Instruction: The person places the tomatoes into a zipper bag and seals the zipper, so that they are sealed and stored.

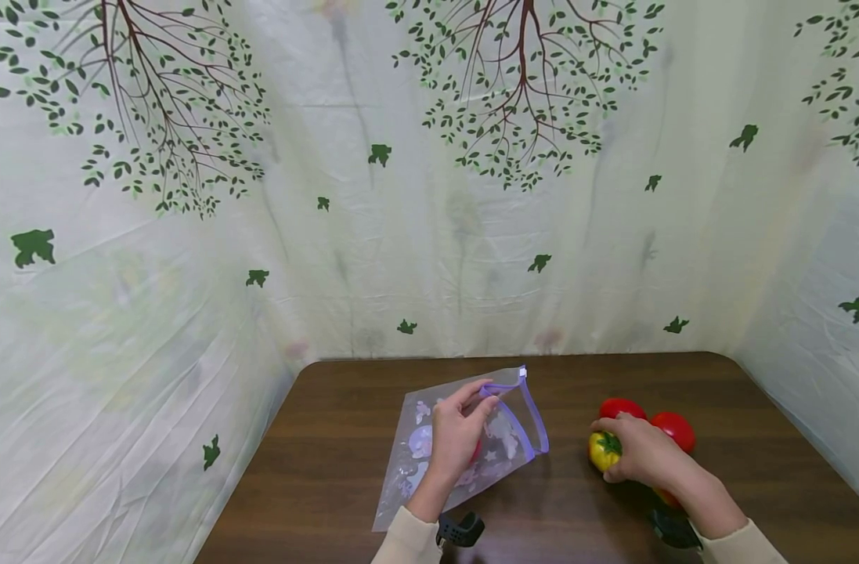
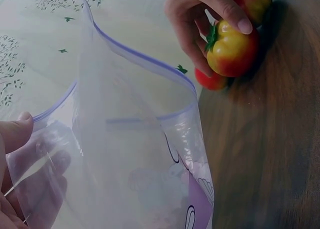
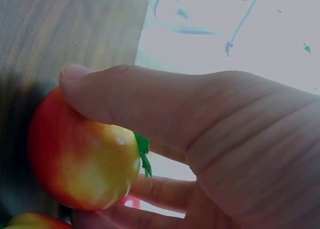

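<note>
Gripping tomato [image 1: 604, 451], stem toward bag [image 1: 429, 462]: right hand [image 1: 640, 454].

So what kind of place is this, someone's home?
Probably a staged recording corner, not a kitchen. A wooden table stands boxed in by a tree-print sheet on three sides. The left hand holds a zip bag open; the right hand grips a toy-like fruit.

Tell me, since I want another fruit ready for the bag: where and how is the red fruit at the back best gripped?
Grip the red fruit round its rounded upper half, coming from above and behind with curled fingers. It sits on the table with its top and far side free, while the right hand and the yellow-red fruit it holds crowd its near side.
</note>
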A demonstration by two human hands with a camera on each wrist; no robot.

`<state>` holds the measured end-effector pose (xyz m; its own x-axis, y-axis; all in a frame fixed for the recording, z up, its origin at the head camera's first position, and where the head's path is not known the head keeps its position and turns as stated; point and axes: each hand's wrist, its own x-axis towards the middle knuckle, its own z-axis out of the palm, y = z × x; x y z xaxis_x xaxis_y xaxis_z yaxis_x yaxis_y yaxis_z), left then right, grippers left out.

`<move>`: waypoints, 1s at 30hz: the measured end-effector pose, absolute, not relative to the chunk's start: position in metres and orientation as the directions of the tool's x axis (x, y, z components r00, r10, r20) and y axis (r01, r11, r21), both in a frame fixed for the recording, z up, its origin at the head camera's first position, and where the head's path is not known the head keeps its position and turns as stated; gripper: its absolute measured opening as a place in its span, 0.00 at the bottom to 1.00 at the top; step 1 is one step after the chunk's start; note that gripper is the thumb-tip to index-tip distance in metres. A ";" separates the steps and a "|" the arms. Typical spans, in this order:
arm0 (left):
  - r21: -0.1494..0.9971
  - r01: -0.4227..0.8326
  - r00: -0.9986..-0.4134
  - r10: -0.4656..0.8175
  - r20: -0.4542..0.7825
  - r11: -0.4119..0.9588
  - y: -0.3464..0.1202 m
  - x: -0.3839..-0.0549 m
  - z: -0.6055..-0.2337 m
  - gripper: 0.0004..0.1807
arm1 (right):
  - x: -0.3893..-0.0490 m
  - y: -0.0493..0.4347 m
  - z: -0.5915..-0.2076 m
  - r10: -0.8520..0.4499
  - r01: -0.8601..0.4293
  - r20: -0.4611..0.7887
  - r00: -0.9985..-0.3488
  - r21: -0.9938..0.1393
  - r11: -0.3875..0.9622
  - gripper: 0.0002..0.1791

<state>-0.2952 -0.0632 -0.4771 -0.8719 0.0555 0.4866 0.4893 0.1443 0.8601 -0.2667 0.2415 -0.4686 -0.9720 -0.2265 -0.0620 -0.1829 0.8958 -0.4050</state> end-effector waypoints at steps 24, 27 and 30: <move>0.867 0.478 -0.877 0.012 0.481 0.139 -0.059 -0.272 -0.446 0.15 | -0.266 0.243 -0.469 -0.229 -0.192 -0.040 -0.973 -0.418 0.888 0.43; 0.872 0.471 -0.881 0.015 0.473 0.132 -0.059 -0.274 -0.447 0.15 | -0.265 0.242 -0.468 -0.230 -0.193 -0.038 -0.973 -0.421 0.887 0.43; 0.884 0.451 -0.892 0.019 0.452 0.126 -0.059 -0.280 -0.454 0.15 | -0.265 0.242 -0.468 -0.235 -0.199 -0.036 -0.971 -0.420 0.886 0.43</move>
